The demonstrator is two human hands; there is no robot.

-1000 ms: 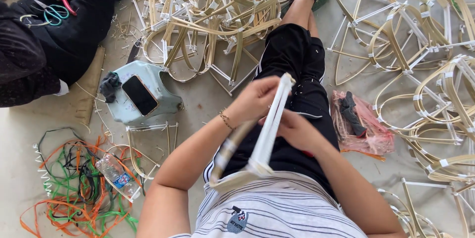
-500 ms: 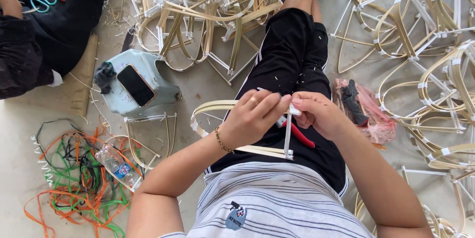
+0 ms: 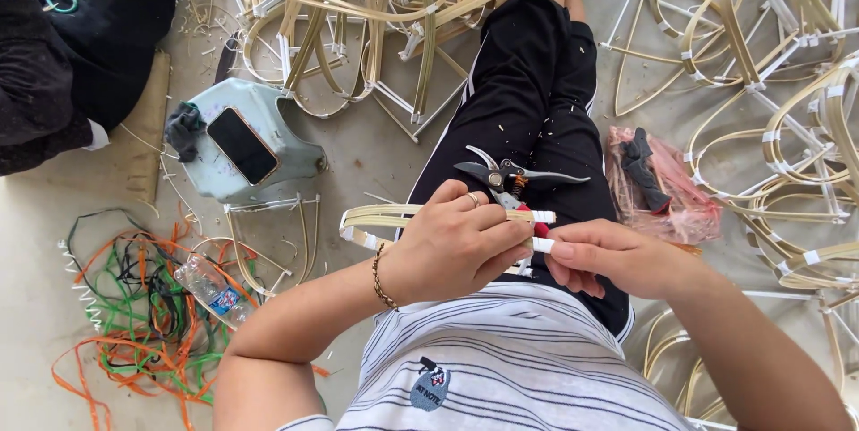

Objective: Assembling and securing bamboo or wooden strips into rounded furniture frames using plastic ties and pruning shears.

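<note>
My left hand grips a bent frame of pale bamboo strips held level over my lap. My right hand pinches the frame's white-taped end just beside the left hand's fingertips. Pruning shears with red handles lie on my black-trousered thigh just above both hands, their handles partly hidden behind the frame and my fingers. A thin bracelet circles my left wrist.
Piles of bent bamboo frames cover the floor ahead and to the right. A pale stool with a phone stands at left, tangled orange and green cords below it. A pink bag lies right. Another person in black sits upper left.
The frame went from upright to lying level across my lap. The shears now rest on my thigh, and both hands have closed on the frame's taped end.
</note>
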